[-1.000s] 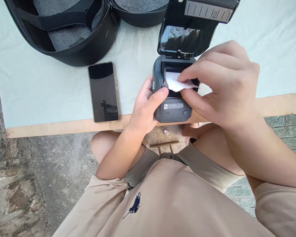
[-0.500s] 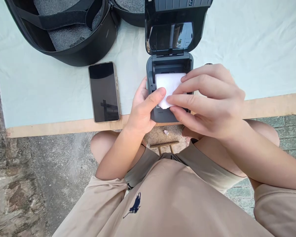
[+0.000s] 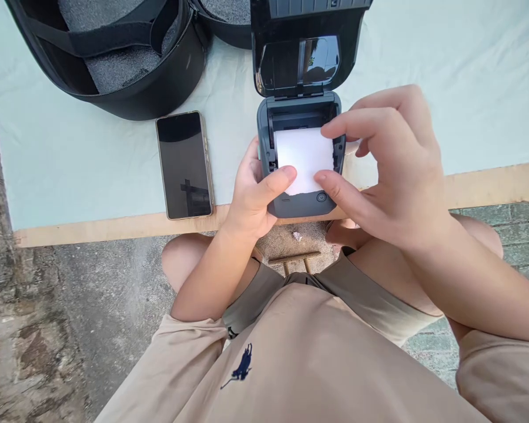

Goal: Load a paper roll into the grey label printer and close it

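A small dark grey label printer (image 3: 300, 205) stands at the table's near edge with its lid (image 3: 306, 47) swung up and back. White paper (image 3: 304, 158) lies pulled out over its open bay and front. My left hand (image 3: 255, 194) wraps the printer's left side, thumb pressing the paper's left edge. My right hand (image 3: 392, 170) hovers over the right side, with its thumb and forefinger touching the paper's right edge and the other fingers curled apart.
A black phone (image 3: 184, 164) lies face up to the left of the printer on the pale cloth-covered table (image 3: 467, 88). An open black padded case (image 3: 114, 53) sits at the back left. Below the wooden table edge (image 3: 92, 229) are my knees and paved ground.
The paper has been drawn out further and now lies flat over the printer's front. My right hand shifted up and right, and the printer straightened and moved slightly left.
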`<state>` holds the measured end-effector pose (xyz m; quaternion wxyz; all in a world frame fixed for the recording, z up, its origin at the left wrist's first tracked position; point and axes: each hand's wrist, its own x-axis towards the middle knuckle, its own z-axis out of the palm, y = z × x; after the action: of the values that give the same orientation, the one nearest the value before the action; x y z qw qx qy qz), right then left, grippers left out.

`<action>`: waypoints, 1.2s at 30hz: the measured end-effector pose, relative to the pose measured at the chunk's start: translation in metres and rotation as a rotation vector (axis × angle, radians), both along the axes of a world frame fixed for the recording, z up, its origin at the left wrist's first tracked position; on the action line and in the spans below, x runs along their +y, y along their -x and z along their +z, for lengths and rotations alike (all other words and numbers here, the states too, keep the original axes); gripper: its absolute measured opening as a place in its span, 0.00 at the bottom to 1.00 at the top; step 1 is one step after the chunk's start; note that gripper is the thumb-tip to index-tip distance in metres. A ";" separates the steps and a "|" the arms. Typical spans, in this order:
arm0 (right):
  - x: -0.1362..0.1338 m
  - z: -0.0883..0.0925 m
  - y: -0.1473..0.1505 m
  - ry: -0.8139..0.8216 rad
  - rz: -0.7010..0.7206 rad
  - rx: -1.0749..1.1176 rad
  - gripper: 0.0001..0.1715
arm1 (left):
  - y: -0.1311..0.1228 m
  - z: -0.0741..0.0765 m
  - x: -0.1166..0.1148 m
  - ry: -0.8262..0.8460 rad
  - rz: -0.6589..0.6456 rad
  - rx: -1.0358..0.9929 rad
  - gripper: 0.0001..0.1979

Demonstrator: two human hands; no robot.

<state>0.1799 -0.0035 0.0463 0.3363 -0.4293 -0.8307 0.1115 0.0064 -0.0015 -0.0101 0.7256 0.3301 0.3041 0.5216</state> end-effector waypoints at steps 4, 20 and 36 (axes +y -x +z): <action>0.000 0.003 -0.004 0.035 0.046 -0.018 0.19 | -0.001 0.006 -0.002 0.026 0.021 -0.003 0.22; 0.000 0.004 -0.004 -0.040 0.003 0.009 0.16 | -0.013 0.027 -0.010 0.141 0.157 0.032 0.15; 0.010 0.007 -0.012 -0.076 -0.065 0.098 0.21 | -0.001 0.015 -0.007 0.005 -0.030 0.143 0.23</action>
<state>0.1916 0.0062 0.0536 0.3960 -0.4372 -0.8025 0.0898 0.0075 -0.0087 0.0050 0.7106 0.3694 0.3515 0.4849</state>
